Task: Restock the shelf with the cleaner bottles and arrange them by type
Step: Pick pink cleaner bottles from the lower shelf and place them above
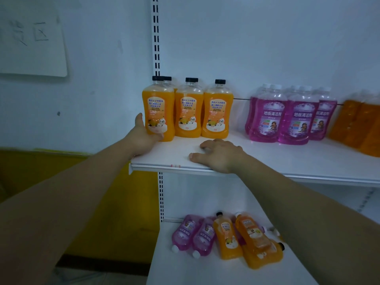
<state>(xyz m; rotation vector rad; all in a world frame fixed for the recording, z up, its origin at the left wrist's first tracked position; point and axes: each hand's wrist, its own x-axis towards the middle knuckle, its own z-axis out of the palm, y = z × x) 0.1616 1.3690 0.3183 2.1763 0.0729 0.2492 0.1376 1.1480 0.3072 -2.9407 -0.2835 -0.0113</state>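
Several orange cleaner bottles with black caps stand at the left end of the white upper shelf (277, 159). My left hand (144, 136) grips the base of the leftmost orange bottle (158, 112), thumb up its left side. Two more orange bottles (189, 112) stand in a row to its right. My right hand (218, 156) rests flat on the shelf in front of them, holding nothing. A group of purple bottles (292, 118) with white caps stands further right. On the lower shelf (185, 270) lie two purple bottles (193, 235) and several orange ones (244, 241).
More orange bottles (357, 126) stand at the far right of the upper shelf, blurred. A slotted shelf upright (156, 38) runs up the white back wall. A paper sign (30, 38) hangs on the wall at left. A yellow panel (113, 212) lies below left.
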